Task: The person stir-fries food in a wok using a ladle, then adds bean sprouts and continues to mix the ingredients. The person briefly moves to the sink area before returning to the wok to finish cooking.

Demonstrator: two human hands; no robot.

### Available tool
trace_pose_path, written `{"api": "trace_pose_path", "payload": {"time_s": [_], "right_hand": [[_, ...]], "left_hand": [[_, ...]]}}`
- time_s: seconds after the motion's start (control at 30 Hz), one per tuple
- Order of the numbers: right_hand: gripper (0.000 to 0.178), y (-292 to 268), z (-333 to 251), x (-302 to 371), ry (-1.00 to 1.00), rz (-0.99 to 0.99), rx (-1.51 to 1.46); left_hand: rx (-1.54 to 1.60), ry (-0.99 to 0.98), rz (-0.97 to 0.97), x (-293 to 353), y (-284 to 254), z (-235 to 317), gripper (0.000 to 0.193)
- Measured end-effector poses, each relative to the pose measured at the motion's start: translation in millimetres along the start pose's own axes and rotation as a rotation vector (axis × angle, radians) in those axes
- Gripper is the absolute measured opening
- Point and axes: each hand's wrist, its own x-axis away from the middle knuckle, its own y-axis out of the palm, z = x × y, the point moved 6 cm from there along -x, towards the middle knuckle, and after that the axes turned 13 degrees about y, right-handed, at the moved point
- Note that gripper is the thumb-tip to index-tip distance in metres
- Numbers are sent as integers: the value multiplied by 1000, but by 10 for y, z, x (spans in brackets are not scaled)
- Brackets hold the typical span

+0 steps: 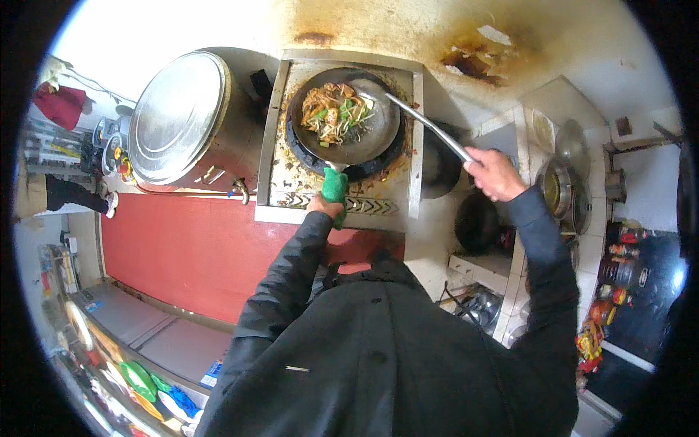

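Observation:
A dark wok sits on the burner of a steel stove, with stir-fried noodles, green leaves and pale sprouts heaped in its left half. My left hand is closed round the wok's handle, which is wrapped in a green cloth. In my right hand is the long metal handle of a cooking ladle. Its head lies in the wok's upper right, beside the food, and part of its shape is hard to make out.
Left of the stove stands a large lidded metal pot with a tap. Another dark wok is at the stove's right. Farther right, a metal bowl rests on a tiled counter. A person's leg shows at far left.

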Motion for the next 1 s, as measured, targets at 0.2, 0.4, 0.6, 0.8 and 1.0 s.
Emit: {"api": "trace_pose_path", "payload": {"time_s": [0.2,0.4,0.6,0.8,1.0], "right_hand": [[13,1127,518,-690,92,-183,-479],[25,1602,679,-394,165,-523,-837],[34,1340,596,25,135,-437,-682],[42,1574,560,-273,-482,307,284],[29,883,227,-41,-281,450,125]], "left_hand": [[40,-23,-16,51,-14,43,59],[101,-20,-4,43,30,-25,61],[101,-11,-38,34,7,1,69],[88,-17,-83,6,42,-1,70],[75,3,0,24,18,-21,70]]}}
